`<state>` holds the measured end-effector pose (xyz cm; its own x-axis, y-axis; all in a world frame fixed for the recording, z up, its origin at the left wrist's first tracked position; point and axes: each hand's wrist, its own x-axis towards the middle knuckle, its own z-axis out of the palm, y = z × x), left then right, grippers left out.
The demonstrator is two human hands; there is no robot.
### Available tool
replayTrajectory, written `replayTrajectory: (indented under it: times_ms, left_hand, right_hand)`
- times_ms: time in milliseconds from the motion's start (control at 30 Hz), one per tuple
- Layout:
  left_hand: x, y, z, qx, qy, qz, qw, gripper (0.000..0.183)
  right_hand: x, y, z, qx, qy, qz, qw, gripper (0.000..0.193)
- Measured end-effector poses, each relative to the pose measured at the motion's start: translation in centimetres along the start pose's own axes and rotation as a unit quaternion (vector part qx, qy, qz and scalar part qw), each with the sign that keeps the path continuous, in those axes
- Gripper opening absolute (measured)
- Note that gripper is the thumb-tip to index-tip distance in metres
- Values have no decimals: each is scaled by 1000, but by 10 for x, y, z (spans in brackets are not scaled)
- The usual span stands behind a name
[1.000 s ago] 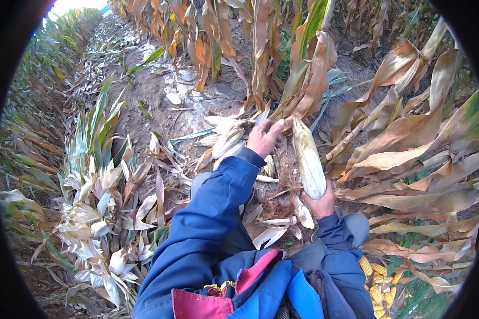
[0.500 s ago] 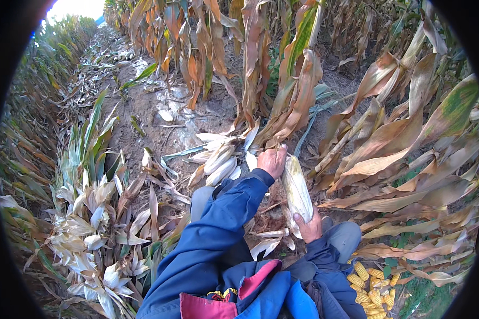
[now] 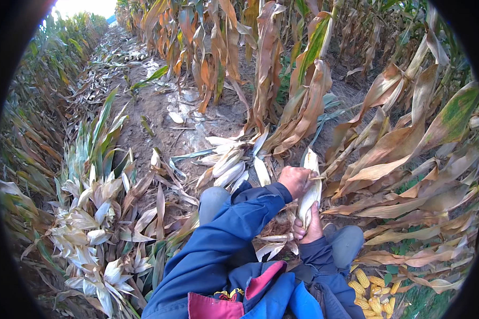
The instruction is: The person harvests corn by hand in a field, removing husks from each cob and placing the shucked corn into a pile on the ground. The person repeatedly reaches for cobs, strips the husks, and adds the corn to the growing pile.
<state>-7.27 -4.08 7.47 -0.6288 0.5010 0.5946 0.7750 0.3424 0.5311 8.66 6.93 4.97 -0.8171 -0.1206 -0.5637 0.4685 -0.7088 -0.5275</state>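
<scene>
An ear of corn in its pale husk (image 3: pixel 310 196) is held upright-slanted in front of me, its tip pointing away. My right hand (image 3: pixel 312 227) is closed around its lower end. Against the ear's upper left side, my left hand (image 3: pixel 297 182) is a closed fist. A thin, stick-like brownish piece (image 3: pixel 317 178) juts from that fist across the husk; its exact kind is unclear. Several ears in pale husks (image 3: pixel 229 164) lie in a heap beyond my left knee. Loose husk pieces (image 3: pixel 271 249) lie on the ground between my knees.
Bare yellow corn ears (image 3: pixel 375 297) are piled near my right side. Dry standing stalks (image 3: pixel 266 69) rise ahead, and leaning leaves (image 3: pixel 394 165) crowd the right. Empty-looking husks on flattened stalks (image 3: pixel 90 239) cover the left, beside bare soil (image 3: pixel 143 122).
My left fist has moved right and nearer, from beside the ear's tip to its upper side. The ear has turned more upright, and my right hand still grips its lower end.
</scene>
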Motion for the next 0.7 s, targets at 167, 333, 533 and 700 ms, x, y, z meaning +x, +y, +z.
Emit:
replayTrajectory:
  times_ms: [167, 333, 533, 700]
  left_hand:
    - [-21, 27, 4, -19, -85, 116, 989, 20]
    - [-10, 25, -6, 36, 1, 102, 994, 15]
    - [-4, 24, 19, -422, 102, -204, 877, 42]
    - [-14, 8, 47, -485, 105, -336, 800, 56]
  right_hand:
    - [8, -7, -23, -55, 73, -29, 995, 62]
    - [6, -6, -22, -9, 55, -38, 998, 64]
    - [16, 8, -30, -51, 85, -69, 993, 62]
    - [23, 26, -42, -445, 166, -378, 795, 68]
